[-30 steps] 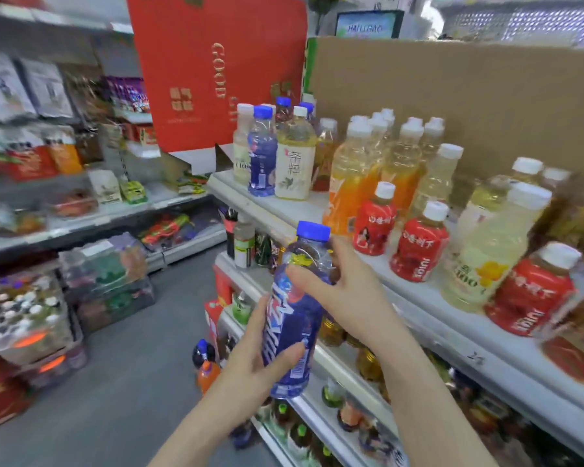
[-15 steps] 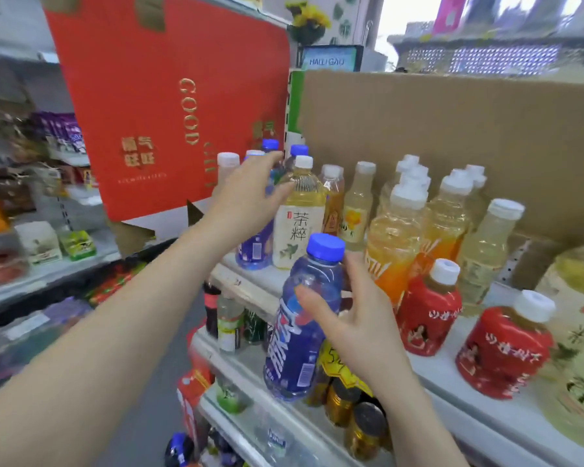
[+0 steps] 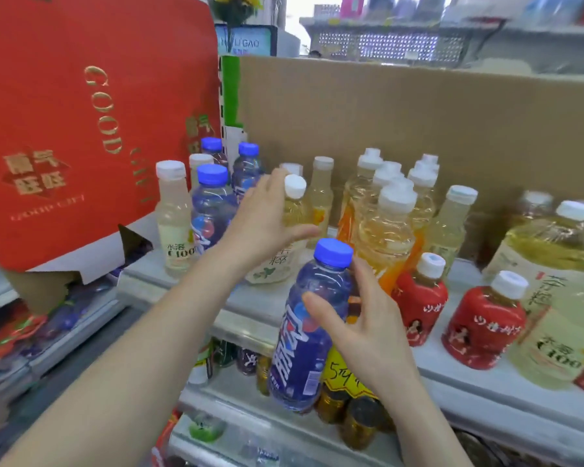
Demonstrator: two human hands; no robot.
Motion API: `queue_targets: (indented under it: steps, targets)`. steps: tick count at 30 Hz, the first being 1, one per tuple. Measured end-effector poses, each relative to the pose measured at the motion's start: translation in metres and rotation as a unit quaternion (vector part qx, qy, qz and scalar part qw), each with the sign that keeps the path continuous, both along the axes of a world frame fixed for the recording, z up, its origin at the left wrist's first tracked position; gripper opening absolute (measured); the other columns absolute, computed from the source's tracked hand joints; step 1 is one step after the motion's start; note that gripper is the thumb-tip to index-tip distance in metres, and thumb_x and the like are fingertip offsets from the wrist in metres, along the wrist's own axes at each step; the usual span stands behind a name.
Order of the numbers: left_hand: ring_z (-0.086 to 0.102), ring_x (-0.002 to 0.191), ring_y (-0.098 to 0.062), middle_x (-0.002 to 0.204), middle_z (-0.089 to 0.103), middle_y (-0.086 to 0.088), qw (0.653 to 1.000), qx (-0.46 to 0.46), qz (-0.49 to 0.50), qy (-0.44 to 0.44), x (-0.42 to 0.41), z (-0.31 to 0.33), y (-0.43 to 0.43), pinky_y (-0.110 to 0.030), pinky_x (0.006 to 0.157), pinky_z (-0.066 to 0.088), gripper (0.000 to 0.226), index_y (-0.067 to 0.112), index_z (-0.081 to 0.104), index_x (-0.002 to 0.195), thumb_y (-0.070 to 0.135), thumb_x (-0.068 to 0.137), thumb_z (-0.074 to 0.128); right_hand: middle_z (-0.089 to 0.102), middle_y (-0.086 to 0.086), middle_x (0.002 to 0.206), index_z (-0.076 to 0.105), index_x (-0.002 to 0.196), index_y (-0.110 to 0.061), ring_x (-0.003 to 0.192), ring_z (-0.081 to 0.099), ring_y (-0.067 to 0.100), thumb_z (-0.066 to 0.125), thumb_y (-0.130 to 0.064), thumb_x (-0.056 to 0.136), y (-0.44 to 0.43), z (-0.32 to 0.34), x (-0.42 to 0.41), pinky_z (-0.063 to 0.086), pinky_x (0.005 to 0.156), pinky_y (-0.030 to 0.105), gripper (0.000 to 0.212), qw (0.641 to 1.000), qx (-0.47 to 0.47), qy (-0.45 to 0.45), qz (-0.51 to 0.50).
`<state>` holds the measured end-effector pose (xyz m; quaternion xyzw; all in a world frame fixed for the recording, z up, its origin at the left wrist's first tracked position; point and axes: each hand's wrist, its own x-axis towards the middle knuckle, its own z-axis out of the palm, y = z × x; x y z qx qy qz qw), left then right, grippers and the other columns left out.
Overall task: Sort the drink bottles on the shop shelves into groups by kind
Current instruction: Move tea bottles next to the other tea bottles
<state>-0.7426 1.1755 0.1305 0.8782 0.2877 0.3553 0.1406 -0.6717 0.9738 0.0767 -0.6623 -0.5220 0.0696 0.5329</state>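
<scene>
The right hand (image 3: 368, 332) grips a blue-capped, blue plastic bottle (image 3: 300, 352) just off the near edge of the grey shelf (image 3: 250, 306); the left hand (image 3: 267, 217) clasps a white-capped pale-yellow bottle (image 3: 295, 207) farther back.

The body of the pale-yellow plastic tea bottle with a white cap (image 3: 296, 189) is largely hidden behind the left hand (image 3: 267, 220). The fingers of the right hand (image 3: 364, 328) are partly concealed behind the purple plastic drink bottle with a blue cap (image 3: 304, 338). The yellow handwritten price tag (image 3: 343, 374) is partly covered by both. The red cardboard gift box (image 3: 81, 123) is cut off at the left and top edges. What is stocked on the grey lower shelves (image 3: 230, 412) is too blurred to be told.
</scene>
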Motion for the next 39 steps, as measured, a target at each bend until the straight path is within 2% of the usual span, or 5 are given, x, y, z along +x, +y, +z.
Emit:
queue_targets:
  steps: [5, 11, 21, 25, 39]
  targets:
    - [0.051, 0.114, -0.024, 0.121, 0.053, 0.001, 0.998, 0.024, -0.051, 0.03, -0.021, -0.005, -0.001, -0.035, 0.082, 0.042, 0.094, 0.029, 0.038, 0.133, 0.045, 0.056, 0.089, 0.069, -0.027, 0.109, 0.053, 0.125, -0.042, 0.1, 0.066, -0.004, 0.073, -0.045, 0.086, -0.003, 0.002, -0.011, 0.05, 0.081, 0.023, 0.044, 0.999, 0.018, 0.014, -0.041]
    - [0.05, 0.098, 0.018, 0.103, 0.053, 0.033, 0.975, -0.065, -0.055, -0.207, -0.071, 0.012, -0.047, -0.007, 0.079, 0.041, 0.082, 0.05, 0.034, 0.113, 0.041, 0.055, 0.091, 0.067, -0.034, 0.108, 0.054, 0.127, -0.041, 0.099, 0.065, -0.008, 0.075, -0.035, 0.086, -0.008, 0.019, -0.021, 0.05, 0.076, 0.017, 0.047, 0.997, 0.039, 0.003, -0.067]
    - [0.065, 0.105, -0.004, 0.119, 0.061, 0.012, 0.866, -0.15, -0.005, -0.478, -0.179, -0.007, -0.037, -0.025, 0.085, 0.053, 0.08, 0.039, 0.041, 0.114, 0.032, 0.049, 0.087, 0.068, -0.023, 0.103, 0.053, 0.123, -0.04, 0.095, 0.065, 0.001, 0.07, -0.043, 0.086, 0.041, 0.052, -0.026, 0.054, 0.082, 0.033, 0.041, 0.986, 0.104, -0.059, -0.117]
    - [0.066, 0.085, 0.004, 0.099, 0.067, 0.014, 0.865, -0.202, 0.016, -0.459, -0.189, -0.029, -0.028, -0.015, 0.072, 0.052, 0.08, 0.036, 0.046, 0.107, 0.014, 0.047, 0.094, 0.064, -0.02, 0.103, 0.055, 0.127, -0.033, 0.09, 0.061, -0.008, 0.074, -0.034, 0.085, 0.107, 0.046, -0.017, 0.044, 0.081, 0.015, 0.046, 0.987, 0.106, -0.046, -0.11]
    - [0.064, 0.085, 0.009, 0.102, 0.065, 0.017, 0.899, -0.233, 0.05, -0.368, -0.19, -0.044, -0.025, -0.018, 0.068, 0.048, 0.073, 0.044, 0.05, 0.103, 0.026, 0.044, 0.089, 0.061, -0.008, 0.136, 0.047, 0.148, -0.025, 0.118, 0.059, 0.01, 0.072, -0.022, 0.092, 0.23, 0.039, -0.006, 0.051, 0.101, 0.034, 0.062, 0.998, 0.02, 0.051, -0.017]
